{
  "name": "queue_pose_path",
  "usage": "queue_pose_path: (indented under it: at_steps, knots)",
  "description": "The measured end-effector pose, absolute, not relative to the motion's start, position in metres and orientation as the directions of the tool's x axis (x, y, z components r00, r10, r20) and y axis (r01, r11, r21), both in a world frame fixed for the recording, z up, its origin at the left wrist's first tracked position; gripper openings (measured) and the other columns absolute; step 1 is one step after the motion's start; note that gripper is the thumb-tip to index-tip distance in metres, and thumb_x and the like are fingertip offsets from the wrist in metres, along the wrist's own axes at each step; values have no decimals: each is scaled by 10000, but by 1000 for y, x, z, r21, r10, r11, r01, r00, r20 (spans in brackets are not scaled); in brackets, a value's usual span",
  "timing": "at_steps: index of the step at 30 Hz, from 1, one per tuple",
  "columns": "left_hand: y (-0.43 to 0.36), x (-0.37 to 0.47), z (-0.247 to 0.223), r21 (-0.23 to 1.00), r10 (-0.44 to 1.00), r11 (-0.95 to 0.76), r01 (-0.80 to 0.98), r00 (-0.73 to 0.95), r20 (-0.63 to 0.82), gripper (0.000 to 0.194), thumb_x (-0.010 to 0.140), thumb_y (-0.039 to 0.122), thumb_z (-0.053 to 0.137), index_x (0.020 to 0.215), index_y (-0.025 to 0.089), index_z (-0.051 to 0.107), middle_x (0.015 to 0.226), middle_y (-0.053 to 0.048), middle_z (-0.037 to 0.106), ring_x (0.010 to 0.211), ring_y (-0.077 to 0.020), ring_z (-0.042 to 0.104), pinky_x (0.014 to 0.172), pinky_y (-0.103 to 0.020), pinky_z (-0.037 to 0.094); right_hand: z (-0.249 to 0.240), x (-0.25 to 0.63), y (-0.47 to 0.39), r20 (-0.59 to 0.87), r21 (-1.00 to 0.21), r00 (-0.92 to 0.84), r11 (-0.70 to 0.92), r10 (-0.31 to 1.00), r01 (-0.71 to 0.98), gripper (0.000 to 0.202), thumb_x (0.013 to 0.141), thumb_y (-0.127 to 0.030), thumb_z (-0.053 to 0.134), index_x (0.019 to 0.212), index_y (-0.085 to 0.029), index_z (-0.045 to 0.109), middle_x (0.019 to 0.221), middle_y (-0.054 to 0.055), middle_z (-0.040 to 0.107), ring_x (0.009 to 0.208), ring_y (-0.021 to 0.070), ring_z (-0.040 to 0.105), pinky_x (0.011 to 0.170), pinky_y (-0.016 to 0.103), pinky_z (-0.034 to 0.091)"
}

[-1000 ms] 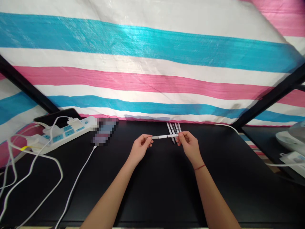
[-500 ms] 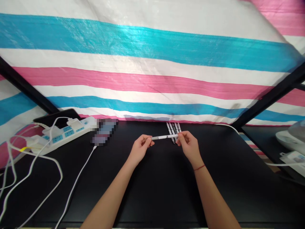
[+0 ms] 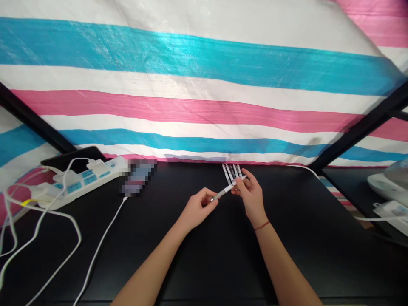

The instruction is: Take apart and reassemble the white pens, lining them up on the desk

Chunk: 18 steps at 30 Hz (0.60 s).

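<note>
A slim white pen (image 3: 223,192) with a grey section and a silvery tip slants between my hands above the black table. My right hand (image 3: 251,195) pinches its upper part between thumb and fingers. At the lower end, my left hand (image 3: 199,208) has thumb and fingers closed around the tip. Just beyond, several similar white pens (image 3: 227,173) lie side by side near the table's back edge, partly hidden by my right hand and the held pen.
On the left stands a white power strip (image 3: 92,180) with plugs and looping white cables (image 3: 76,225). A blurred phone-like device (image 3: 138,177) on a cable lies beside it. Striped sheeting (image 3: 204,110) hangs behind the black table (image 3: 210,263). White appliances (image 3: 395,212) sit at right.
The pen has gone from nearly level to slanted, its left end lower and nearer me. My right hand has slid along it toward its middle; my left hand moved right and nearer.
</note>
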State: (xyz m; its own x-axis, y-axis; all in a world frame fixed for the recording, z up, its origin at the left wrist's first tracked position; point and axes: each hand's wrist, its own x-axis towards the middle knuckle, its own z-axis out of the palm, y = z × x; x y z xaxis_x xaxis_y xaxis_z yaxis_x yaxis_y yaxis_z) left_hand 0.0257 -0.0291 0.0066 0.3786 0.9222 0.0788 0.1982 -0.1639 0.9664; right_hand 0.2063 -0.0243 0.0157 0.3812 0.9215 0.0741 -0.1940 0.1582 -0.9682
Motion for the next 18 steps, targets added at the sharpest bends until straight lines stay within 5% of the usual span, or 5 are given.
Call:
queue_pose_path:
  at_steps: [8, 14, 18]
  knots:
    - [-37, 39, 3, 996, 814, 61, 58, 575, -83, 360, 841, 371, 521, 1123, 150, 547, 899, -85, 677, 709, -141, 610, 732, -306, 473, 17, 203, -27, 87, -970, 259, 141, 962, -198, 478, 709, -411, 684, 1096, -202, 497, 828, 41, 668, 648, 187, 667, 562, 311, 561]
    - [-37, 41, -2, 993, 840, 23, 117, 536, -82, 368, 777, 359, 602, 1086, 160, 594, 765, -39, 651, 677, -148, 601, 687, -280, 456, 15, 201, -28, 125, -991, 283, 133, 951, -9, 563, 683, -402, 708, 1177, -199, 530, 835, 31, 630, 657, 189, 652, 471, 267, 553]
    - [-38, 41, 0, 988, 829, -8, 154, 554, -79, 331, 775, 363, 597, 1040, 165, 618, 721, -12, 613, 632, -130, 566, 624, -249, 434, 16, 202, -29, 88, -993, 219, 104, 972, -60, 537, 687, -419, 698, 1136, -171, 541, 788, 43, 659, 648, 213, 669, 485, 291, 565]
